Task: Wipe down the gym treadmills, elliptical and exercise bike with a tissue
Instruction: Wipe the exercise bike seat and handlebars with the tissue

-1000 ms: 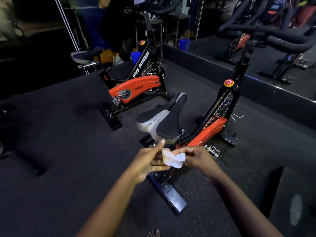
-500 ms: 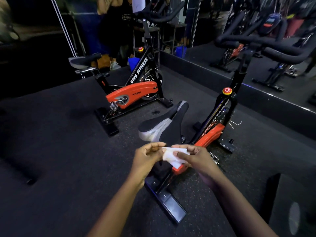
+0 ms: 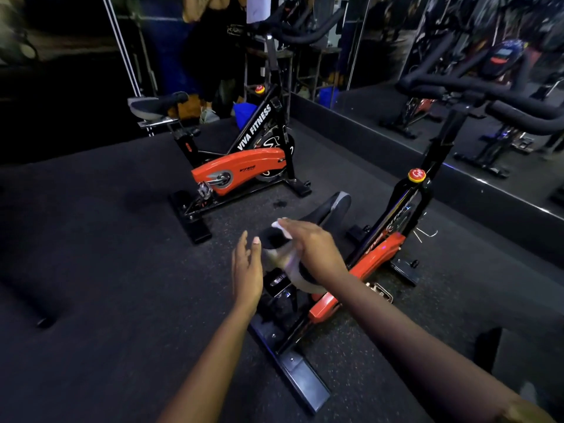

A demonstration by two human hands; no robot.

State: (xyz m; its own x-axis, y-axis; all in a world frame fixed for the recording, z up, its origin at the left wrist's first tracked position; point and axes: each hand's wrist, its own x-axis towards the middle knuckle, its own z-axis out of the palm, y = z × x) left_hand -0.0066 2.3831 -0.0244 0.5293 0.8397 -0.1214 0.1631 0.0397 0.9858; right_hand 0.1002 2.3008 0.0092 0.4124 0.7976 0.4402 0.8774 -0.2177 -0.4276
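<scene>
while both arms reach in from the bottom of the frame toward the near bike (image 3: 377, 257), low and right of centre, the right hand (image 3: 314, 248) lies palm down across the wide rear of its saddle (image 3: 334, 209), fingers stretched nearly straight and close together. the tissue (image 3: 279, 225) is pressed between that hand and the saddle top; only a small white corner shows past the fingertips, and a pale blur under the palm may be more of it. whether the thumb hooks the tissue i cannot tell. the left hand (image 3: 247, 265) hovers just left of the saddle, fingers straight and a little spread, holding nothing; it is close to the saddle's grey edge, but i cannot say that it touches. the bike's orange cover slopes up to the right toward a red knob (image 3: 416, 174), and its black handlebars (image 3: 488, 96) cross the upper right. a pedal (image 3: 380, 293) sticks out just right of the right forearm. a far bike (image 3: 241, 170), the same orange and black, stands at upper centre with its seat pointing left. behind it, at the top of the frame, a figure (image 3: 213, 44) in dark clothes stands. a mirror (image 3: 381, 87) runs along the right side, and the floor (image 3: 91, 270) is dark speckled rubber.
</scene>
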